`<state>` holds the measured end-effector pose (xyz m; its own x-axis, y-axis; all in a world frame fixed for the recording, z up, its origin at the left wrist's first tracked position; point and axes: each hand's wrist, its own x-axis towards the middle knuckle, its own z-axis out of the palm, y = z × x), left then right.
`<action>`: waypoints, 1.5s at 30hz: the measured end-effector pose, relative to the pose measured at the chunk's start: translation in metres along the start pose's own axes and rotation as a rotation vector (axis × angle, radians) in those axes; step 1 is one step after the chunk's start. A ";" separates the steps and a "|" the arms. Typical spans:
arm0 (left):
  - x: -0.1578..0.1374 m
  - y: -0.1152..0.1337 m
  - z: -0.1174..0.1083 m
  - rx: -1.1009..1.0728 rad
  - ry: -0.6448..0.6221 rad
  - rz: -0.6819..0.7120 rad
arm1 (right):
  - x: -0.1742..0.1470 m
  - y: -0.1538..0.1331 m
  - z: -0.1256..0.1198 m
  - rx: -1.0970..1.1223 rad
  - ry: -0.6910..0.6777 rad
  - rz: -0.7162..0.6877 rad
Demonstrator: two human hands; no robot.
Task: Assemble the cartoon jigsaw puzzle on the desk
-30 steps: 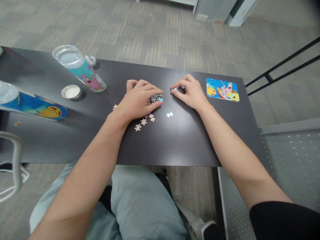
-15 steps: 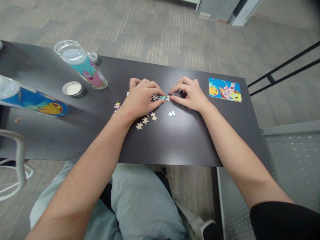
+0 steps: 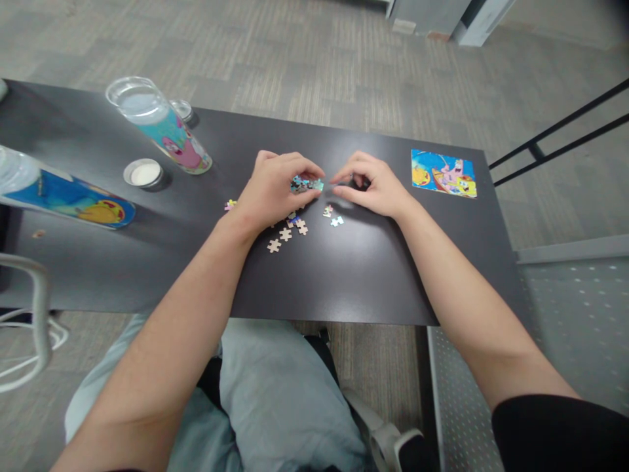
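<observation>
My left hand (image 3: 275, 187) is closed, with a teal jigsaw piece (image 3: 319, 186) pinched between thumb and forefinger. Under its arched fingers lie several blue-teal jigsaw pieces (image 3: 299, 182), partly covered by the hand. My right hand (image 3: 372, 185) hovers just across from it, thumb and forefinger apart, and I see nothing between them. Below the gap between the hands, a pink and yellow piece (image 3: 327, 210) and a pale blue piece (image 3: 337, 221) lie close together on the dark table (image 3: 344, 275). Several plain-backed pieces (image 3: 285, 234) are scattered below my left hand.
A cartoon picture card (image 3: 443, 174) lies at the table's right end. On the left are a clear tube with a pink cartoon figure (image 3: 179, 144), a blue-labelled tube (image 3: 73, 202) and a round lid (image 3: 143, 174). A black rail (image 3: 560, 141) runs beyond the right edge.
The pink and yellow piece has left my right fingertips and lies on the table, nearer me. My right thumb and forefinger have spread, and more teal pieces show under my left hand.
</observation>
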<state>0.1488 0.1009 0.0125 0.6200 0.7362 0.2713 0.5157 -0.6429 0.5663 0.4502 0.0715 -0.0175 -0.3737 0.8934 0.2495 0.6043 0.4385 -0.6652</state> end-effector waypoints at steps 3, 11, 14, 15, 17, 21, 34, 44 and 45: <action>0.001 0.005 0.004 -0.010 0.003 0.064 | 0.002 0.002 0.003 -0.001 0.074 0.032; 0.000 0.003 0.004 0.035 -0.013 0.038 | 0.004 0.004 0.006 0.023 0.020 -0.009; -0.001 -0.008 0.000 0.085 -0.007 -0.039 | 0.004 0.003 0.007 -0.029 0.007 0.022; -0.002 -0.012 -0.001 0.095 -0.012 -0.058 | 0.004 0.003 0.007 -0.047 0.003 0.033; -0.003 -0.017 -0.002 0.100 -0.021 -0.076 | 0.004 0.006 0.006 -0.068 0.031 0.054; -0.003 -0.018 -0.001 0.081 -0.023 -0.069 | 0.006 0.021 0.005 -0.054 0.215 0.090; -0.001 -0.019 -0.002 0.063 0.007 -0.106 | 0.005 0.051 0.001 -0.157 0.279 0.242; -0.002 -0.009 -0.006 0.115 -0.004 -0.156 | -0.002 -0.009 0.007 -0.255 0.034 0.021; -0.002 -0.008 -0.005 0.117 -0.002 -0.155 | -0.002 -0.013 0.008 -0.251 0.009 0.009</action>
<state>0.1403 0.1053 0.0107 0.5286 0.8281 0.1864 0.6701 -0.5419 0.5072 0.4374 0.0638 -0.0153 -0.3620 0.8977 0.2512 0.7637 0.4401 -0.4723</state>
